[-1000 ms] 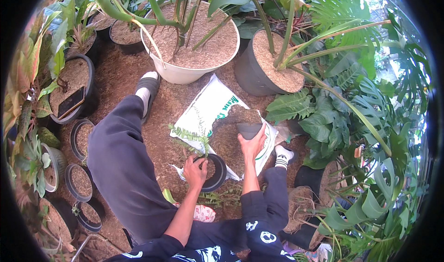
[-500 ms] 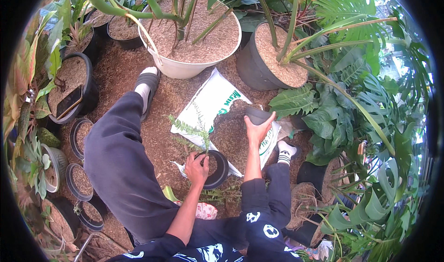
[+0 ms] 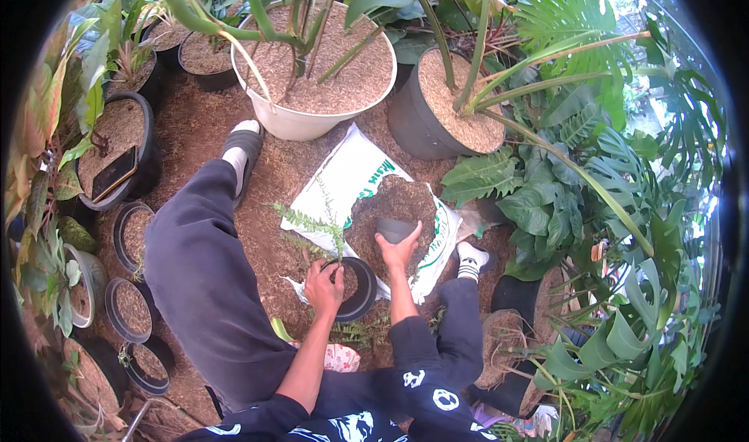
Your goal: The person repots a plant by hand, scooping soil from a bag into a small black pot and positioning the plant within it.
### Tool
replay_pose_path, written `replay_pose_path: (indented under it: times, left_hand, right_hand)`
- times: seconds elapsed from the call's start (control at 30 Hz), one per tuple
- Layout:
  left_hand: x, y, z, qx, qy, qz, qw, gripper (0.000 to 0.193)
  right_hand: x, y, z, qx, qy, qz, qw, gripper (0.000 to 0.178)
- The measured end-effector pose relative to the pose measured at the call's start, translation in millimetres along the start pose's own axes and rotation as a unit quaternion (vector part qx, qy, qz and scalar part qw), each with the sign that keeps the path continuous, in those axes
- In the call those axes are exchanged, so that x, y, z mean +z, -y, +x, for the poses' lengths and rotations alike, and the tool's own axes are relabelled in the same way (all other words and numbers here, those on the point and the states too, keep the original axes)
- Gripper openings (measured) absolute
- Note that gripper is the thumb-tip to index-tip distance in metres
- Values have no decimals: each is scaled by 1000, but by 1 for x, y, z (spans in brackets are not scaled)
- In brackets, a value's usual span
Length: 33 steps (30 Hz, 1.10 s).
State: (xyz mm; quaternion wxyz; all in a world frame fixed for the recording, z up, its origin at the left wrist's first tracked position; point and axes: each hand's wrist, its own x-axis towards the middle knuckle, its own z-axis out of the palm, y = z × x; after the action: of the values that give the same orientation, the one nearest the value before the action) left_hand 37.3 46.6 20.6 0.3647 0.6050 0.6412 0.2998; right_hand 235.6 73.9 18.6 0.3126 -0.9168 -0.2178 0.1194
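My left hand (image 3: 323, 287) is closed around the base of a thin green fern (image 3: 334, 227), at the left rim of a round black plant pot (image 3: 363, 305). The fern stands upright, its fronds leaning left over a torn white sack (image 3: 320, 200). What lies at the bottom of the pot is in shadow. In my right hand (image 3: 400, 251) is a small dark grey pot (image 3: 392, 229), gripped from its near side and held low over the brown soil mix (image 3: 402, 200) in the sack's opening. Whether the small pot has soil in it is hidden.
A large white pot (image 3: 300, 126) and a dark grey pot (image 3: 421, 130) with tall plants stand beyond the sack. Several black pots (image 3: 131, 311) line the left side, one bearing a phone (image 3: 115, 174). Dense leaves (image 3: 538, 200) crowd the right. My legs frame the work area.
My right hand has brought the small grey pot left and nearer, from the sack's far right edge to over the soil. My left hand still holds the fern at the black pot.
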Motion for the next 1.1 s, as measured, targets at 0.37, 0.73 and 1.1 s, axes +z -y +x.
replay_pose_path:
  times: [0.37,0.73,1.1]
  left_hand:
    - [-3,4,0,-10,2,6,1000,19]
    - [-4,4,0,0,3,-4,1000,20]
    - [0,3,-1,4,-5,-4,1000,20]
  right_hand:
    - [-33,72,37,-84,-33,70,993,126]
    - [-3,11,-9,-39,46,-102,993,123]
    - [-59,-10,-13,-92,87,-49,991,126]
